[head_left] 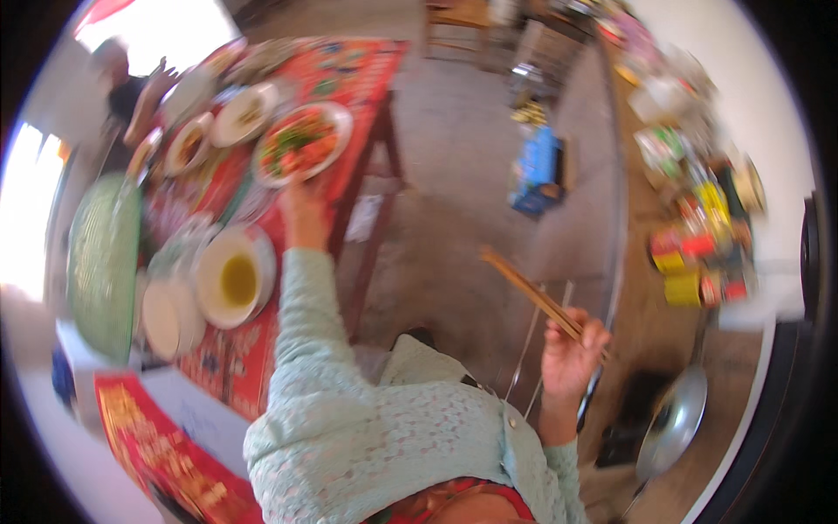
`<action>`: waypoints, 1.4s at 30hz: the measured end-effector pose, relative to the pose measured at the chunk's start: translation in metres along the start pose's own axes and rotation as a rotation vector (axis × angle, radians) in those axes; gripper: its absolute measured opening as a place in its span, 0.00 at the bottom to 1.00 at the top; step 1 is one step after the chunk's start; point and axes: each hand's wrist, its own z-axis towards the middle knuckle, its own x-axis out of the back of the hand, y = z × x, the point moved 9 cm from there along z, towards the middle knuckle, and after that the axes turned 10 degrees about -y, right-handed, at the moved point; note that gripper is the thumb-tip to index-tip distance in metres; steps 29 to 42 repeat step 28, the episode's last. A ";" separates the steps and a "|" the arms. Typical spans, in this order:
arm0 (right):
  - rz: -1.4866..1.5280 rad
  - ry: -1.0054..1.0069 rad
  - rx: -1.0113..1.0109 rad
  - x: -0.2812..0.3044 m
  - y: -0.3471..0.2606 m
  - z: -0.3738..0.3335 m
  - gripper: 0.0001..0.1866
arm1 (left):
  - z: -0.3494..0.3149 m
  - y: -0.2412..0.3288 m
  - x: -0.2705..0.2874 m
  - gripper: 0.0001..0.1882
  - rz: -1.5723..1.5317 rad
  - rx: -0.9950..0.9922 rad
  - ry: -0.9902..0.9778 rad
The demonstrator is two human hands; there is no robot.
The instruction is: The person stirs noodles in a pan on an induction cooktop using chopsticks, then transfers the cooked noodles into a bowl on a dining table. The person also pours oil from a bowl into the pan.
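Note:
My left hand (305, 214) reaches out over the table to the near rim of a white plate (343, 117) and grips it; motion smears the fingers. Chopped red and green food (298, 144) fills that plate. To the right, held up away from the table, my right hand (572, 354) is closed around a pair of wooden chopsticks (534, 295), whose tips point up and to the left. Nearer along the table stands a white bowl (266, 278) with yellowish liquid (238, 279) in it.
A red patterned cloth (229, 371) covers the table, with several more dishes (234, 118) at the back. A green mesh cover (103, 262) stands at left. Another person (131, 92) is beyond the table. Right: a counter (642, 262) with packages, a wok (676, 424), and a blue box (537, 170).

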 end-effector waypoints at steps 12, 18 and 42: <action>0.092 -0.046 0.075 0.011 -0.057 -0.029 0.20 | 0.019 -0.023 -0.008 0.23 0.473 0.145 -0.115; 0.118 -0.057 0.147 0.013 -0.066 -0.044 0.18 | -0.012 -0.007 -0.011 0.23 0.885 0.034 -0.164; 0.007 -0.112 0.187 -0.004 -0.093 -0.059 0.19 | 0.000 -0.014 0.027 0.28 0.612 0.165 -0.424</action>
